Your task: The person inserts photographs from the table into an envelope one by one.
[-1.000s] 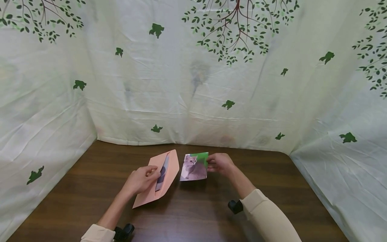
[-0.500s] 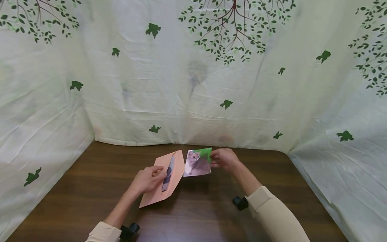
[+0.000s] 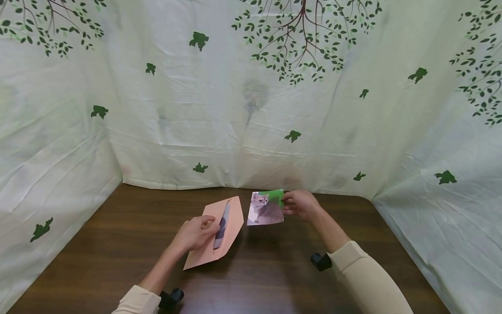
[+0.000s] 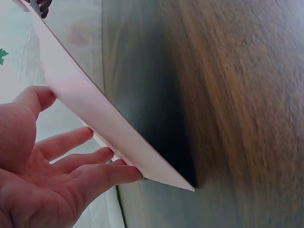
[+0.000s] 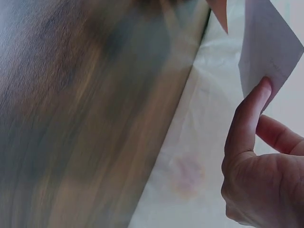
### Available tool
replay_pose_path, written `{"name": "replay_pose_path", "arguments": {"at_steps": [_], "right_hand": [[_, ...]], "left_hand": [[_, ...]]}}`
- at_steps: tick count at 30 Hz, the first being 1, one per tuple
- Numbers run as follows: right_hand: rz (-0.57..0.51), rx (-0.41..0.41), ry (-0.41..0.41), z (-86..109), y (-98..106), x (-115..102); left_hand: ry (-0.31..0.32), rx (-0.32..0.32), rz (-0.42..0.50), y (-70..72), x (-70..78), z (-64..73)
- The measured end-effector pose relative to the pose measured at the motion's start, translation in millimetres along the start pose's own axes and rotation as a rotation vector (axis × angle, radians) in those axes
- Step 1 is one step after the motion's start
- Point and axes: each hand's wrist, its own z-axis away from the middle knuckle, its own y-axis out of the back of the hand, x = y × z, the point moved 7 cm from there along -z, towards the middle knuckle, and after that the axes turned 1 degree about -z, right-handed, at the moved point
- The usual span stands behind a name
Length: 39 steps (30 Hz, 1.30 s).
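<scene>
In the head view, my left hand holds a pink envelope tilted over the table. A bluish-grey printed paper shows in the envelope's opening. The left wrist view shows the thumb and fingers of the left hand at the edges of the envelope. To the right, my right hand pinches the right edge of a cat photo with a green background. Its plain back faces the right wrist camera, held by the right hand. Photo and envelope are apart.
The brown wooden table lies beneath both hands. A white cloth printed with green leaves and branches hangs behind it and at both sides. A black wrist device is on the left wrist, another black device on the right.
Both hands have shifted right with the envelope and the cat photo. The photo has also moved up slightly, and the gap between it and the envelope is a little wider than half a second ago.
</scene>
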Motion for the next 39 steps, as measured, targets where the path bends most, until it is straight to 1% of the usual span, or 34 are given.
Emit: {"name": "replay_pose_path", "arguments": {"at_steps": [7, 11, 16, 21, 24, 28, 31, 39], "right_hand": [[-0.001, -0.005, -0.001, 3.4, 7.6, -3.3], [-0.003, -0.022, 0.011, 4.6, 6.2, -5.7], [-0.002, -0.024, 0.009, 5.3, 2.7, -6.9], [-0.002, -0.04, 0.008, 3.9, -1.7, -4.7], [0.0, -0.05, 0.011, 3.6, -4.1, -3.2], [0.015, -0.074, 0.019, 5.1, -10.4, -2.0], [0.025, -0.085, 0.021, 6.5, -15.9, -0.6], [0.045, -0.105, 0.015, 10.1, -31.6, 3.2]], "left_hand": [[-0.004, -0.008, 0.0, -6.7, 8.1, -2.9], [-0.009, -0.008, 0.006, -10.4, 14.1, -4.3], [-0.022, -0.002, 0.009, -14.1, 20.7, -6.4], [-0.015, -0.007, 0.019, -17.0, 25.8, -6.7], [-0.006, -0.008, 0.026, -18.6, 26.4, -7.4], [0.031, -0.013, 0.03, -19.6, 24.5, -7.6], [0.047, -0.015, 0.033, -19.8, 23.9, -7.2], [0.02, -0.008, 0.023, -19.8, 24.5, -7.6]]}}
